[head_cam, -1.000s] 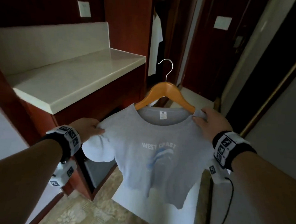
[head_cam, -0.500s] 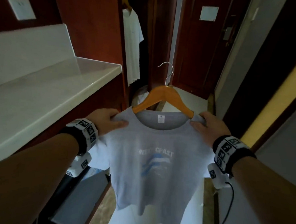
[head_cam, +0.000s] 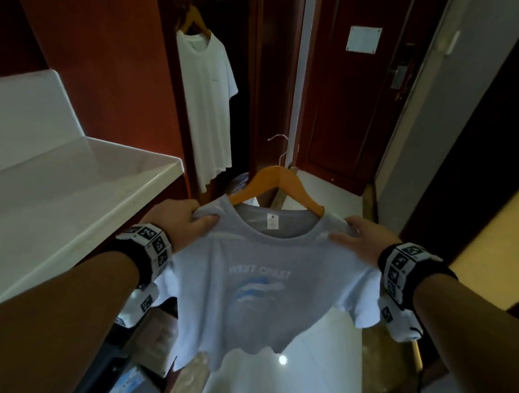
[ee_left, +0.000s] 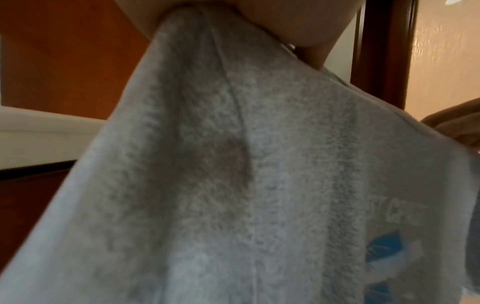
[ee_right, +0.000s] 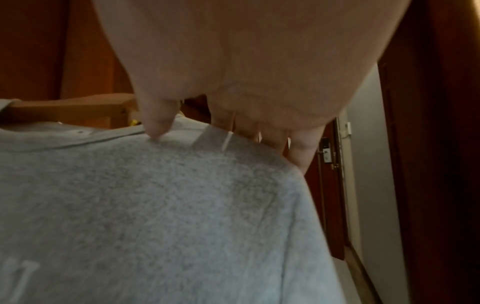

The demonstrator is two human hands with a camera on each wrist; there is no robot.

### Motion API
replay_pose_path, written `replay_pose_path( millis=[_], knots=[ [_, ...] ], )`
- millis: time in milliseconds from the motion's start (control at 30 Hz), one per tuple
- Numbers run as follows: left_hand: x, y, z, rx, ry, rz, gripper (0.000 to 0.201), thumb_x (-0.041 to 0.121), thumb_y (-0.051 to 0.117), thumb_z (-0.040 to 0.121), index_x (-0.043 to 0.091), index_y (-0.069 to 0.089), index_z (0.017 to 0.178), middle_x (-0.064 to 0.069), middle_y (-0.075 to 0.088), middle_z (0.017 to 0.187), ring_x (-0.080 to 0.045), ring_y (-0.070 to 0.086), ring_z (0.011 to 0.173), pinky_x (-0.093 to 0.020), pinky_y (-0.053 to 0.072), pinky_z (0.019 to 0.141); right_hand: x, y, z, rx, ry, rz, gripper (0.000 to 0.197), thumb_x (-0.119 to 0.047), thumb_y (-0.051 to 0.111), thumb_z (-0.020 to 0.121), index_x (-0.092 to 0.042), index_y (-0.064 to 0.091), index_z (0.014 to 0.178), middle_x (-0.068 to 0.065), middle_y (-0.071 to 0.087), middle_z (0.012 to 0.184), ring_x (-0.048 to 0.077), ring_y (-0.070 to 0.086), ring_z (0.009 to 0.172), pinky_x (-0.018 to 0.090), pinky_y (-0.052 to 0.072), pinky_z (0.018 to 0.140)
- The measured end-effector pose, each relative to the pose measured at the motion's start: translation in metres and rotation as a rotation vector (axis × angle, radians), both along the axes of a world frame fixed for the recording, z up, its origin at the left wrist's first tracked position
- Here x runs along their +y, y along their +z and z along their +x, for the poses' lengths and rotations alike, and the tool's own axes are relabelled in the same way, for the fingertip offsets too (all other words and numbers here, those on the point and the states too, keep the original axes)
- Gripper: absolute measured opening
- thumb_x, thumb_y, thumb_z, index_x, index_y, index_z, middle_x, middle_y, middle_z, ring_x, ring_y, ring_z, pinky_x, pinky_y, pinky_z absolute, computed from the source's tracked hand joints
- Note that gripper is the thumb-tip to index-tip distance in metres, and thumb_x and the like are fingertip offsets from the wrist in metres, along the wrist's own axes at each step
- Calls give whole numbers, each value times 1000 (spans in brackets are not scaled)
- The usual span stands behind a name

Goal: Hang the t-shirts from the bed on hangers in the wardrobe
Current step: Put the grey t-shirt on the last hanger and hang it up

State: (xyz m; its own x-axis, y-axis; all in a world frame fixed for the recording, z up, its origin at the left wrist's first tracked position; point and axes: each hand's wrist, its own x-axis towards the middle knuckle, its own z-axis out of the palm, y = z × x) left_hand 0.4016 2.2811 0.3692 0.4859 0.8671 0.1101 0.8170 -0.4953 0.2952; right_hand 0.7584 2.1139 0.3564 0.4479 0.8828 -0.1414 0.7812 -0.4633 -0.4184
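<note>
A grey t-shirt [head_cam: 255, 287] with a blue print hangs on a wooden hanger [head_cam: 277, 182] with a metal hook. My left hand [head_cam: 184, 219] grips its left shoulder, with bunched cloth [ee_left: 233, 144] between thumb and fingers. My right hand [head_cam: 362, 239] holds the right shoulder, thumb on the front and fingers behind the cloth [ee_right: 155, 195]. The hanger's arm [ee_right: 67, 109] shows at the collar. A white t-shirt [head_cam: 206, 102] hangs on another hanger in the open wardrobe ahead on the left.
A white counter [head_cam: 54, 202] runs along my left at waist height, with dark red wood panels above it. A dark wooden door [head_cam: 349, 95] with a white notice stands ahead. A pale wall is on the right. The floor [head_cam: 271, 385] below is glossy white.
I have walked toward the wardrobe, so the white t-shirt looms larger. My left hand has moved from the sleeve up to the grey shirt's shoulder.
</note>
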Motion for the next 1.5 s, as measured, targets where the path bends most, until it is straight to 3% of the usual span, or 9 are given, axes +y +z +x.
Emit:
replay_pose_path(
  millis=[100,200,300,467,767,1000,1133,1367,1500],
  knots=[
    [46,3,35,36,-43,20,48,70,51,92,25,59,77,3,64,73,-14,60,70,-35,48,68,31,-3,31,-63,-29,-56,36,-52,58,99,-20,61,115,7,65,110,25,59,97,33,41,78],
    [102,15,78,14,-108,26,54,75,45,89,25,61,77,2,65,74,-20,61,72,-37,50,70,63,11,60,-68,-127,115,32,-44,57,102,-13,61,105,10,64,100,26,58,86,34,38,72],
    [157,27,119,6,-185,12,61,80,39,83,26,64,78,2,65,76,-20,62,73,-38,51,71,95,32,88,-78,-182,129,31,-47,57,101,-16,55,99,5,60,95,22,55,79,33,36,70],
    [219,28,177,-14,-238,31,50,64,52,95,19,60,74,-4,61,72,-20,57,67,-35,40,62,133,48,123,-121,-239,85,33,-42,59,101,-24,44,78,-1,47,73,14,43,63,29,28,54],
    [309,20,264,-38,-249,2,56,74,52,88,20,60,74,-2,61,71,-19,59,67,-36,47,64,218,38,204,-66,-255,127,31,-43,60,101,-25,45,79,0,52,77,15,48,67,31,31,56],
    [387,37,305,-18,-102,-54,48,68,61,90,21,61,76,-1,63,74,-16,60,70,-32,41,62,349,40,297,-67,-64,180,27,-42,58,101,-15,55,98,10,61,88,27,58,77,36,42,64],
    [417,56,307,18,-33,-117,51,74,53,90,26,61,76,3,63,74,-13,59,71,-30,40,64,425,55,331,-108,74,230,24,-42,58,101,-19,53,95,5,59,87,21,57,74,34,41,61],
    [446,65,287,-84,225,-115,68,86,42,76,20,56,65,-1,59,65,-18,57,64,-36,46,68,543,60,334,-83,228,262,26,-48,59,98,-23,54,93,1,61,87,21,59,76,38,50,69],
    [464,81,277,-107,359,-2,66,83,44,80,19,51,65,1,58,67,-17,57,68,-33,43,66,597,76,319,-57,307,299,29,-46,60,98,-19,54,89,4,60,85,21,58,75,33,40,60]
  ],
)
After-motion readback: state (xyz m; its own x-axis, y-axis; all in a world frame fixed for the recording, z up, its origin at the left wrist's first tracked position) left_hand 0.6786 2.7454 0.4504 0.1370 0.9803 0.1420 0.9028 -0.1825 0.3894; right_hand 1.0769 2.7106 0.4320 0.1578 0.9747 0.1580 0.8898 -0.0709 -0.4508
